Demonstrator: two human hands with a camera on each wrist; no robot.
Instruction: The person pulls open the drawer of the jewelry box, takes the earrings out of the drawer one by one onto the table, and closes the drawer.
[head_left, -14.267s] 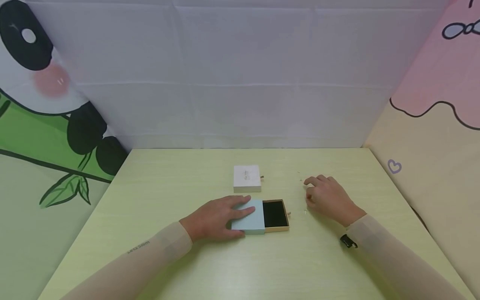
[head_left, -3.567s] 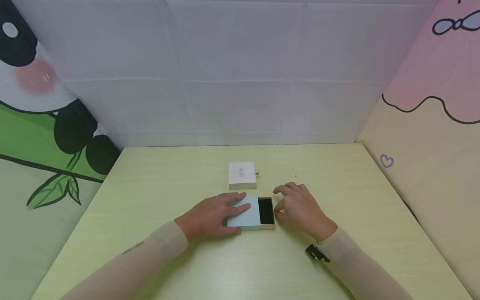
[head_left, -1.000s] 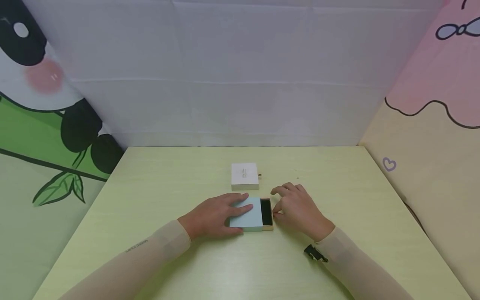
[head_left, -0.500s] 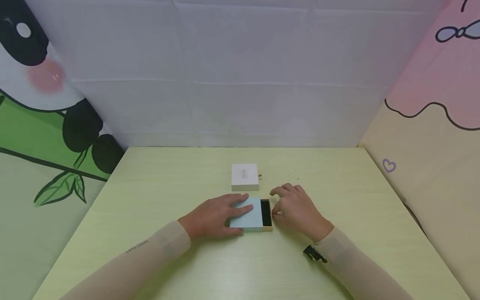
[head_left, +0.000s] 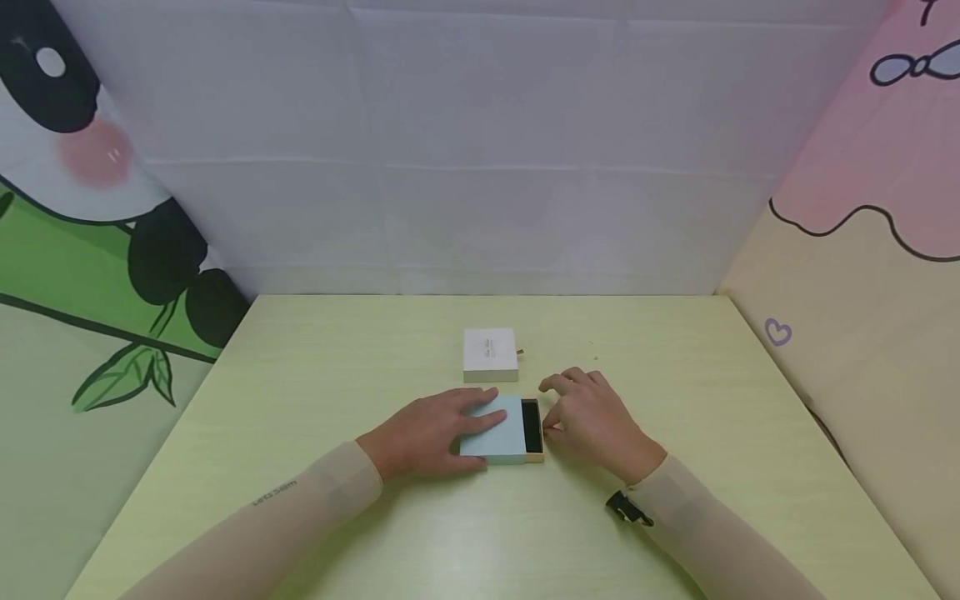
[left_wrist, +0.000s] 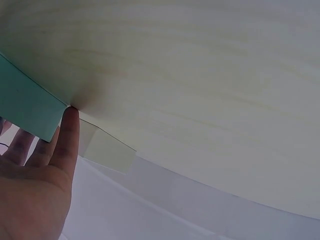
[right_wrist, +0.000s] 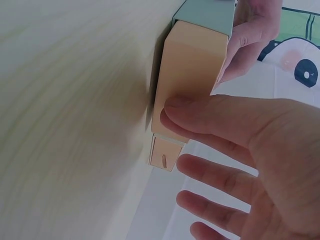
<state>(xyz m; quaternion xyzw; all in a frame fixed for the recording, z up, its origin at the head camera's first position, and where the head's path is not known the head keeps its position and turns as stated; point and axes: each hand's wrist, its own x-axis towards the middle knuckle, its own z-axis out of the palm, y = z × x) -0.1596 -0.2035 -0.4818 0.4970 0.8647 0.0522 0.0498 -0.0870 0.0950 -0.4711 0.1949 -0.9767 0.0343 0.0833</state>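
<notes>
A pale blue drawer box point(head_left: 491, 446) lies flat on the table, its tan drawer with black lining point(head_left: 532, 427) sticking out a little to the right. My left hand point(head_left: 420, 433) holds the sleeve: fingers spread over the top and far edge, thumb along the near side. At the drawer's front, my right hand point(head_left: 596, 421) has thumb and index finger together against the tan end panel point(right_wrist: 192, 65) in the right wrist view; the other fingers stay off the box. Those two fingers hide the pull tab. In the left wrist view a fingertip point(left_wrist: 72, 112) touches the sleeve's corner near the table.
Behind the blue box stands a closed white drawer box point(head_left: 491, 354) with a small pull tab on its right side. Tiny specks point(head_left: 596, 357) lie on the table to its right. A white cloth wall point(head_left: 480, 167) backs the table point(head_left: 337, 350).
Since the earliest frame my right hand has come left to the drawer, which has slid further into the sleeve. Over the last second it has moved in only slightly. The left hand stays put.
</notes>
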